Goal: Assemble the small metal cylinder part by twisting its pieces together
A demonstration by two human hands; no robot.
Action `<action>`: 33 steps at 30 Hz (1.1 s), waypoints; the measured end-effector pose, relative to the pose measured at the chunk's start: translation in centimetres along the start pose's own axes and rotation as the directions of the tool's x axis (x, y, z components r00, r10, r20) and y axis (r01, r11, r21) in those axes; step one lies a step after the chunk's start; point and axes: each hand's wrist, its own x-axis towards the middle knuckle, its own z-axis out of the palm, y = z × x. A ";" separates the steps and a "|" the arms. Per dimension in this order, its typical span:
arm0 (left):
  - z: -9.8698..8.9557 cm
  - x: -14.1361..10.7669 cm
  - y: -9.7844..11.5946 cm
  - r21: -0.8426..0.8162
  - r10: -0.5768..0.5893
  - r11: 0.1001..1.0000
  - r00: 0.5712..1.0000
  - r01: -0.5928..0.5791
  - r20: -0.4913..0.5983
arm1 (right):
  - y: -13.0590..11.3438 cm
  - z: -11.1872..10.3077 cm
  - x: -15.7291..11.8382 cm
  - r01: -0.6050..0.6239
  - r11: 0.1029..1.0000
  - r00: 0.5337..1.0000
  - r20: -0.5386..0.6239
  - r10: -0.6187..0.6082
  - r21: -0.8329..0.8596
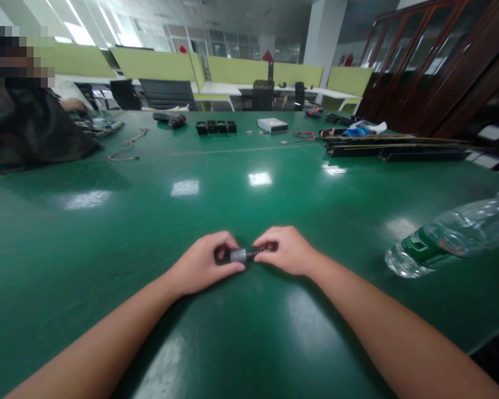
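Near the front edge of the green desk [149, 221], both hands meet around a small cylindrical part [242, 255] with a silvery middle and a dark end. The left hand [203, 266] has its fingers curled shut on the part's left end, while the right hand [285, 249] pinches the dark right end between thumb and fingertips; both hands rest on the desk. To the right, well apart, a clear plastic water bottle [449, 238] with a green label lies on its side. Farther back sit a row of black fans [216, 127], a white box [272, 124], a loose cable [127, 147] and long black rails [399, 148]. Another person [29, 127] sits at the far left.
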 end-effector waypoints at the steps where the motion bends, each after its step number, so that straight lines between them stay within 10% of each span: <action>1: 0.0 0.0 0.0 0.005 0.004 1.000 1.000 -0.004 -0.003 | -0.2 0.1 0.0 0.007 1.000 1.000 0.004 -0.007 -0.017; 33: 0.1 0.0 0.7 0.044 0.003 0.999 1.000 -0.002 -0.012 | -0.5 0.1 -0.3 0.185 0.975 0.979 0.112 -0.171 -0.123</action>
